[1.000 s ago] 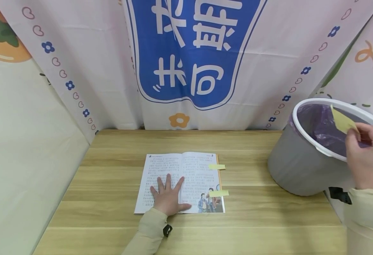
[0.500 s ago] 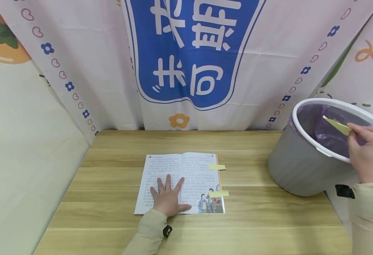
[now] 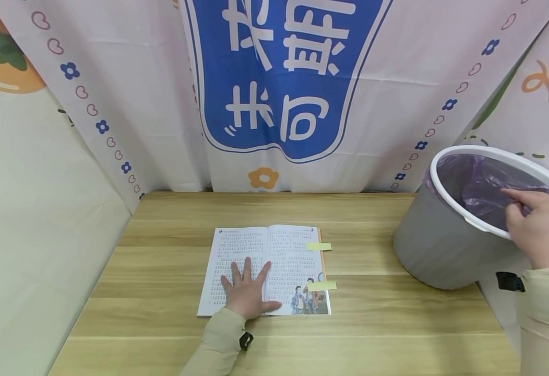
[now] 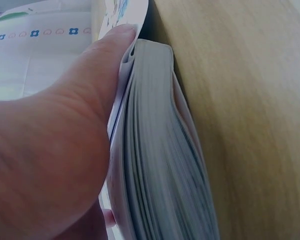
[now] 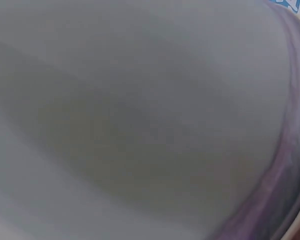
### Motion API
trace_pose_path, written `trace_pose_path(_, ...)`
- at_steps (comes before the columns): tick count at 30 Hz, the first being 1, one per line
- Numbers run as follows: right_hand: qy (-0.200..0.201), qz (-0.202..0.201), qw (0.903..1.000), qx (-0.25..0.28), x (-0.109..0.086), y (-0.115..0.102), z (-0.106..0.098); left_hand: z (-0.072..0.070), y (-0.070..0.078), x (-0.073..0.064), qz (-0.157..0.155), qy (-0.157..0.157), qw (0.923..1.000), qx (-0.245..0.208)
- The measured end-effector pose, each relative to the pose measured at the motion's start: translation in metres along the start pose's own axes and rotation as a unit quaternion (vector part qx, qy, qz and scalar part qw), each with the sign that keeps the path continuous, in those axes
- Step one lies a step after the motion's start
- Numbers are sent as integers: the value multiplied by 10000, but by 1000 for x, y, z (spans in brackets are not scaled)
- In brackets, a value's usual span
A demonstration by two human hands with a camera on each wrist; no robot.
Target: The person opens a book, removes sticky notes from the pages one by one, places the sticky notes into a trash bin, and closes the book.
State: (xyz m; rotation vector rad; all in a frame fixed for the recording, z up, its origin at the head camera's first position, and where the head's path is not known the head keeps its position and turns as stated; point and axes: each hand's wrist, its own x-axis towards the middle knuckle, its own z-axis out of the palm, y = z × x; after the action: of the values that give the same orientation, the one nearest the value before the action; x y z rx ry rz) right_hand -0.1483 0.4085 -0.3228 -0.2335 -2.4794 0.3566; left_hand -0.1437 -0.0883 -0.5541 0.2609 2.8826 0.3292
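An open book (image 3: pixel 293 266) lies on the wooden table, text on both pages and a picture at the lower right. My left hand (image 3: pixel 246 295) rests flat across it with fingers spread; the left wrist view shows the thumb (image 4: pixel 97 60) on the page above the thick page block (image 4: pixel 155 140). Two yellow sticky notes (image 3: pixel 319 246) stick out from the book's right edge. My right hand (image 3: pixel 544 224) hovers over the mouth of a grey trash bin (image 3: pixel 453 245), index finger extended, with nothing visible in it. In the right wrist view the bin's grey wall (image 5: pixel 140 110) fills most of the frame.
The bin has a white rim (image 3: pixel 443 201) and a purple liner bag (image 3: pixel 483 185), and stands at the table's right edge. A printed curtain (image 3: pixel 171 104) hangs behind the table (image 3: pixel 162 250), and a pale wall covering stands to the left.
The yellow sticky note that my right hand pinched over the bin has been let go and is out of sight. My left hand and the book have stayed put.
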Motion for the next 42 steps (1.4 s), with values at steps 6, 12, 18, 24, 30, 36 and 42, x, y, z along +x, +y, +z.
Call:
trace_pose_path(6, 831, -428, 9940, 574, -8, -10, 4, 1, 0, 0, 5, -30, 10000, 1)
trace_pose_path(12, 1673, -1433, 9704, 990, -22, -38, 6, -1, 0, -1, 14, 10, 10000, 8)
trace_pose_path(18, 1848, -1999, 9527, 1352, -42, -69, 16, -1, 1, -1, 39, 41, 10000, 11)
trace_pose_path(24, 1635, -2468, 9414, 1616, -63, -83, 41, -1, 1, -2, 48, 54, 10000, 24)
trace_pose_path(30, 755, -2778, 9447, 1571, -90, -80, 82, -2, 1, -2, 50, 106, 9999, 14)
trace_pose_path(36, -175, -3100, 9382, 1528, -122, -84, 127, -1, 2, -2, 230, 209, 9995, -52)
trace_pose_path(42, -1360, -3122, 9313, 1293, -154, -94, 166, -2, 5, -1, 1103, 91, 9939, 35)
